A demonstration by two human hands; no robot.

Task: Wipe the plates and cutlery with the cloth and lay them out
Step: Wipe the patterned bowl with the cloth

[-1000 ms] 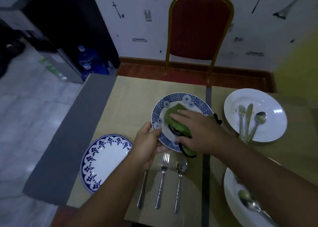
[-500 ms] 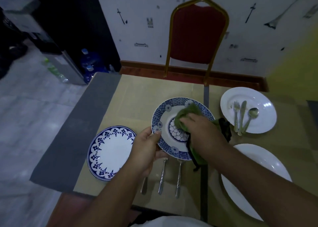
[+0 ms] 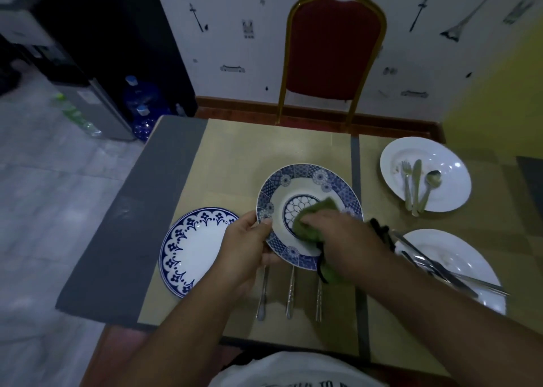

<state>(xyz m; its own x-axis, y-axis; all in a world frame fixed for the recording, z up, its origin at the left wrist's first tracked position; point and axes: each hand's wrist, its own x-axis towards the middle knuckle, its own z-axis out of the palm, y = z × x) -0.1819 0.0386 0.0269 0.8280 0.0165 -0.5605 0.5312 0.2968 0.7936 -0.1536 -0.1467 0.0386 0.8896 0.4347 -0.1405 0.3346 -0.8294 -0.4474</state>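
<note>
My left hand (image 3: 244, 244) grips the near-left rim of a blue-patterned plate (image 3: 296, 181), held tilted above the table. My right hand (image 3: 340, 234) presses a green cloth (image 3: 308, 225) onto the plate's centre. Under the plate lie three pieces of cutlery (image 3: 291, 295) side by side, their tops hidden. A second blue-and-white plate (image 3: 191, 248) rests flat on the table at the left. A white plate (image 3: 440, 163) at the far right holds a fork, knife and spoon (image 3: 417, 184). Another white plate (image 3: 458, 257) at the near right carries more cutlery (image 3: 440, 269).
The table (image 3: 235, 157) has a beige mat and a grey strip along its left edge. A red chair with a gold frame (image 3: 332, 51) stands behind it at the wall. Blue water bottles (image 3: 141, 101) and a grey appliance stand on the floor at the left.
My right hand with the cloth has slid from the plate's upper right toward its centre and near side. The view has shifted slightly; my left hand keeps its hold on the rim.
</note>
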